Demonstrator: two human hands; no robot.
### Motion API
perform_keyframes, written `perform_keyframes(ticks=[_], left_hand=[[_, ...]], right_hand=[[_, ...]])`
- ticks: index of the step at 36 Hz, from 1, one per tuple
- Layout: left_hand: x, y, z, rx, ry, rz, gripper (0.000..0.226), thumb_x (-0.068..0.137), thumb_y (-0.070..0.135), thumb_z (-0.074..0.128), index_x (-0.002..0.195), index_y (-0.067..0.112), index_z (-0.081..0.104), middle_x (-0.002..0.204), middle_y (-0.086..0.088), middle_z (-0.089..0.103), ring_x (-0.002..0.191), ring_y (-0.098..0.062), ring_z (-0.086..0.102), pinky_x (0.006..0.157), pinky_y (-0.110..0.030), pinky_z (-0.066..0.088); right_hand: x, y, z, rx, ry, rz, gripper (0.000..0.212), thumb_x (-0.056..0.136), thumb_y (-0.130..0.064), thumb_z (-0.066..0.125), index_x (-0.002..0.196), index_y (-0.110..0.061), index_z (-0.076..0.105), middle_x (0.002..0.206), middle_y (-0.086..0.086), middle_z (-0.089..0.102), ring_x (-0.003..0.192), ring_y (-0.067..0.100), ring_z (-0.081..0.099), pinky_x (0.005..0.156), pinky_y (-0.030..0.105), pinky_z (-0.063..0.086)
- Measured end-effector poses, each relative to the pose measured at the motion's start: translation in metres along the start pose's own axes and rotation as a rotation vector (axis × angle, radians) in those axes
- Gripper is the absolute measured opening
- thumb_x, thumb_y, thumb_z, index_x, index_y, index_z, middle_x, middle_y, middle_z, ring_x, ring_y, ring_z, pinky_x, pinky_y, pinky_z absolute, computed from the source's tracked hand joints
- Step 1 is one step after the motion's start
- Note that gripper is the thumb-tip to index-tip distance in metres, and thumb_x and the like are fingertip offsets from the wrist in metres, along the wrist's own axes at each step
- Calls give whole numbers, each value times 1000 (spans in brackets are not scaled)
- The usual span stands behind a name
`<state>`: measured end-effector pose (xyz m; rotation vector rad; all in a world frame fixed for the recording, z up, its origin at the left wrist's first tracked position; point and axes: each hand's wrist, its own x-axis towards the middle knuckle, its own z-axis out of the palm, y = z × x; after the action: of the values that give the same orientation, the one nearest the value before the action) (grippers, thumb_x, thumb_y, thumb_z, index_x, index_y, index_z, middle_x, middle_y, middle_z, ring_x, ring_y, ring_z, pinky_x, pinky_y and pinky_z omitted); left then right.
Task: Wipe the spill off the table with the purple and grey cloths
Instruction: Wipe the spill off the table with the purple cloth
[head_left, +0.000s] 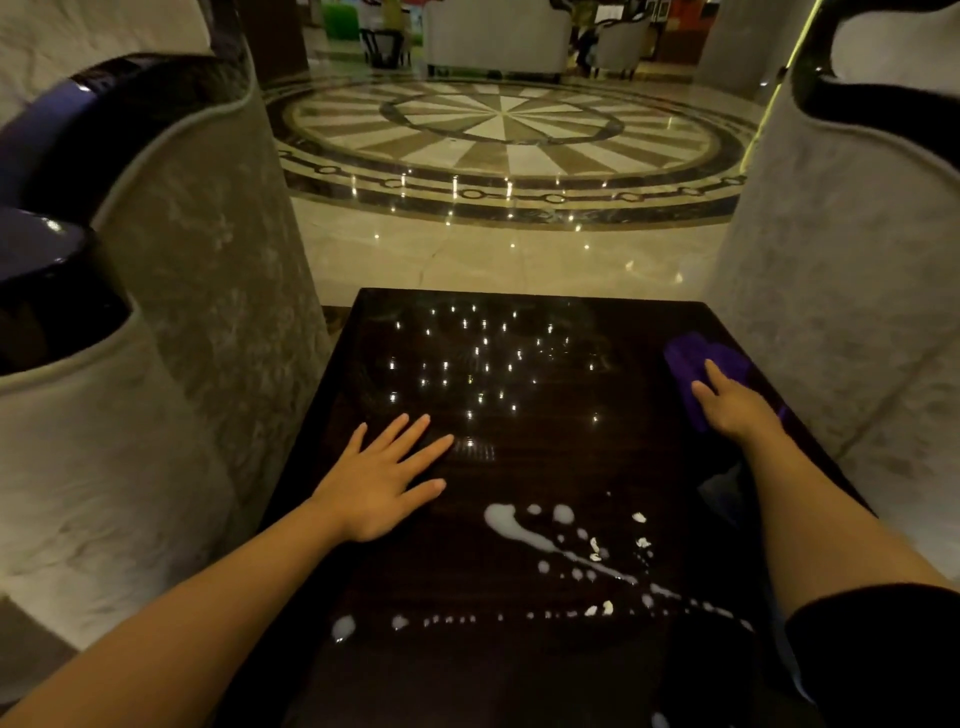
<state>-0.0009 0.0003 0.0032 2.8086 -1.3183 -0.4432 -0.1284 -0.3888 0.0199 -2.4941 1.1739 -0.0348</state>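
A dark glossy table (519, 364) fills the lower middle of the head view. A white spill (511, 525) lies near its front, with streaks and droplets trailing right and a row of drops along the front edge. My left hand (387, 480) rests flat on the tabletop, fingers spread, just left of the spill and holding nothing. At the table's right edge lies a purple cloth (696, 358). My right hand (732, 400) lies on top of it, fingers extended. I cannot make out a grey cloth.
A tall grey upholstered armchair (208, 270) stands close on the left, and another pale armchair (841, 291) close on the right. Beyond the table's far edge lies polished marble floor (498, 135) with a round inlay. More seating stands far back.
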Motion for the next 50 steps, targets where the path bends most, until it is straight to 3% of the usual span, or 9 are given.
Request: perform_keyframes(ticks=[6,13,22,28,34,36,37,41,50], left_hand=[[2,-2,2,-3,17,12,54,92,58,19,128,45,-18,156,8,-14,142,-12,-19,115,-46,-12],[4,-3,4,-12,20,16,53,91,60,17,127,46,-18,156,8,-13,142,-12,-18,114,-47,-12],[5,-3,3,-32,12,11,59,91,60,18,141,43,-6,157,6,-13,143,-14,-16,115,-48,-11],[4,-5,6,-49,28,25,57,92,59,17,142,43,-5,157,6,-12,143,-14,-15,115,-48,-11],[9,-5,8,-40,37,32,53,94,53,13,143,41,-6,157,3,-12,144,-16,-14,115,-48,-10],[8,-7,10,-46,45,34,53,94,53,14,143,41,-5,157,3,-11,144,-16,-14,115,-48,-9],[1,-4,15,-24,23,122,54,94,53,14,143,40,-4,157,3,-11,144,-16,-14,115,-49,-9],[0,-2,20,-26,39,112,54,94,53,13,144,39,-3,158,3,-10,144,-17,-13,115,-49,-9],[-2,-6,12,12,90,60,54,93,55,15,144,41,1,158,4,-6,145,-18,-8,116,-50,-5]], right_hand=[[-15,-24,6,2,-73,-111,51,97,-35,31,143,-20,16,151,20,22,137,37,25,115,44,20],[-49,-49,16,-119,-147,-228,49,98,-35,25,143,-23,11,153,15,19,139,33,22,113,49,19],[-104,-65,32,-142,-214,-401,47,98,-35,25,143,-27,11,154,10,18,142,27,15,116,48,14],[-137,-78,43,-100,-220,-455,43,97,-30,31,140,-30,24,152,8,26,141,23,18,115,42,16],[-164,-95,48,102,-173,-399,37,88,-15,47,122,-28,52,139,1,47,126,21,43,102,33,33],[-173,-98,53,137,-108,-411,28,89,-17,48,116,-22,57,131,2,54,121,21,48,102,36,36],[-201,-94,59,153,-54,-355,24,91,-20,47,112,-20,59,127,3,57,118,21,50,101,37,39],[-213,-96,62,139,-32,-396,21,93,-23,46,104,-17,62,118,4,63,111,22,54,95,42,43],[-238,-108,68,117,-65,-480,21,91,-21,49,109,-22,60,121,1,60,114,22,46,99,40,34]])
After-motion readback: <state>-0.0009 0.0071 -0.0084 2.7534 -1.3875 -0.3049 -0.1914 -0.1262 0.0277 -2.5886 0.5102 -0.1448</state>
